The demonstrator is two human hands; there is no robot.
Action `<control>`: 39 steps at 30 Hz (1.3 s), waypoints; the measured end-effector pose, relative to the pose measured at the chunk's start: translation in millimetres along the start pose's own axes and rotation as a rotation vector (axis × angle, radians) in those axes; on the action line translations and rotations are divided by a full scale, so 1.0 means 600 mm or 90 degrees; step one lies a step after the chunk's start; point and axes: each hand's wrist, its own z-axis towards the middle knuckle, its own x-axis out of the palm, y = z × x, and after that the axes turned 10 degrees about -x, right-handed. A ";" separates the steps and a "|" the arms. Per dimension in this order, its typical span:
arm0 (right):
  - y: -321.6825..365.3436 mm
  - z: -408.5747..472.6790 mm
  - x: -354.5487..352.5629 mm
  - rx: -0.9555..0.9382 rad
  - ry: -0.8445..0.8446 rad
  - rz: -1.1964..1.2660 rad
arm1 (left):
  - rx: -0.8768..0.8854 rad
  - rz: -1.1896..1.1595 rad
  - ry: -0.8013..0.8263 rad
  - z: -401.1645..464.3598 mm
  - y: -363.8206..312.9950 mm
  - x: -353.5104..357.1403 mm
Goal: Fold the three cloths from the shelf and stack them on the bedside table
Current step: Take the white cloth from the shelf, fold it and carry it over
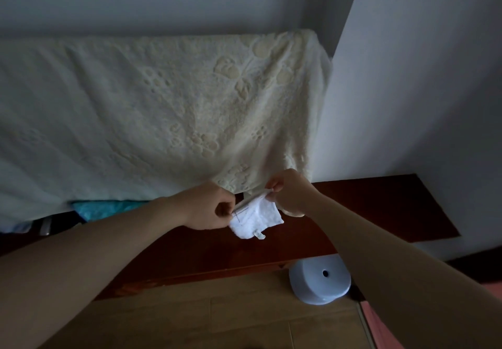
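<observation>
Our forearms fill the bottom corners and run up to the two hands. The left hand (210,207) is curled closed, pinching the left upper corner of a small white cloth (254,219) between thumb and fingers. The right hand (289,195) is closed the same way on the cloth's right upper corner, so the top edge is drawn between them and the rest hangs down, a small label dangling at its lower edge. We hold the cloth in the air, just above the dark wooden bedside table (394,207).

As for progress, we judge this cloth to be partly folded, since it already looks doubled and compact. We see no finished stack on the bare table top, so this may be the first cloth; the shelf and any other cloths are out of view, and we cannot tell how many remain.

Outward from the hands, a cream blanket (163,109) drapes down to just behind the knuckles, with a teal fabric (103,208) showing beneath its hem. The table top lies open to the right as far as the white wall (421,90), which bounds it there. Below the table's front edge, a pale round object (319,280) sits on the wooden floor (217,321), well clear of our hands.
</observation>
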 end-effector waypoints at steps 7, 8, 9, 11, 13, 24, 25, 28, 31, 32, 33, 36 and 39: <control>0.007 -0.002 -0.033 -0.004 -0.020 -0.027 | -0.012 -0.004 -0.097 0.007 -0.005 0.011; 0.005 -0.002 -0.037 0.005 -0.022 -0.022 | -0.016 -0.010 -0.119 0.008 -0.005 0.009; 0.005 -0.001 -0.040 0.012 -0.020 -0.012 | -0.021 -0.016 -0.132 0.009 -0.004 0.006; 0.007 -0.002 -0.045 0.014 -0.013 -0.006 | -0.030 -0.029 -0.139 0.012 -0.008 0.001; 0.013 -0.004 -0.054 0.000 -0.002 -0.026 | -0.061 -0.061 -0.147 0.016 -0.011 -0.008; 0.053 -0.008 -0.096 -0.071 0.035 -0.149 | -0.159 -0.103 -0.117 0.020 -0.022 -0.073; 0.057 -0.007 -0.099 -0.076 0.042 -0.145 | -0.166 -0.111 -0.118 0.016 -0.021 -0.078; 0.071 -0.001 -0.110 -0.094 0.064 -0.114 | -0.191 -0.131 -0.129 -0.002 -0.021 -0.096; 0.096 0.012 -0.115 -0.120 0.081 -0.072 | -0.217 -0.135 -0.143 -0.030 -0.022 -0.122; 0.106 0.016 -0.116 -0.130 0.081 -0.054 | -0.226 -0.142 -0.150 -0.039 -0.020 -0.130; 0.122 0.022 -0.115 -0.144 0.081 -0.036 | -0.237 -0.149 -0.163 -0.054 -0.018 -0.141; 0.156 0.036 -0.110 -0.176 0.079 0.009 | -0.270 -0.180 -0.197 -0.094 -0.016 -0.169; 0.195 0.046 -0.106 -0.217 0.083 0.061 | -0.313 -0.252 -0.249 -0.137 -0.016 -0.192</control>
